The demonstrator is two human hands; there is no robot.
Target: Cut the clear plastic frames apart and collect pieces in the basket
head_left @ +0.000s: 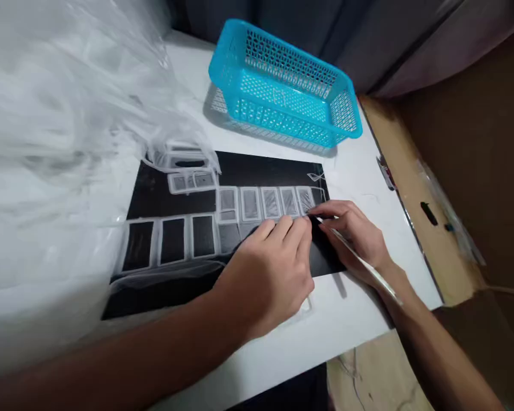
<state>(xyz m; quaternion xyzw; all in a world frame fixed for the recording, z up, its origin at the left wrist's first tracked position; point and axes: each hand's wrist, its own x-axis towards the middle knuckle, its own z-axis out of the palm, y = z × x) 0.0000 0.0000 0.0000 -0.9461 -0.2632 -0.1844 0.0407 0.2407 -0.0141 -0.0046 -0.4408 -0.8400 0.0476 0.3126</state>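
Stick, thin and pale, is pinched in the right hand at the right end of the black sheet. It lies slantwise, tip toward the sheet's pale boxes, tail back along the wrist. The left hand rests on the sheet, right beside the tip; I can't tell if it grips anything. Past the sheet's far edge sits a blue basket.

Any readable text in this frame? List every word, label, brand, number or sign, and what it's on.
Readable: none.
Blue basket: pale mark on its floor, too blurred to read.
Black sheet: pale outlined boxes, no legible lettering.
Thin pale stick in the right hand: no legible print.
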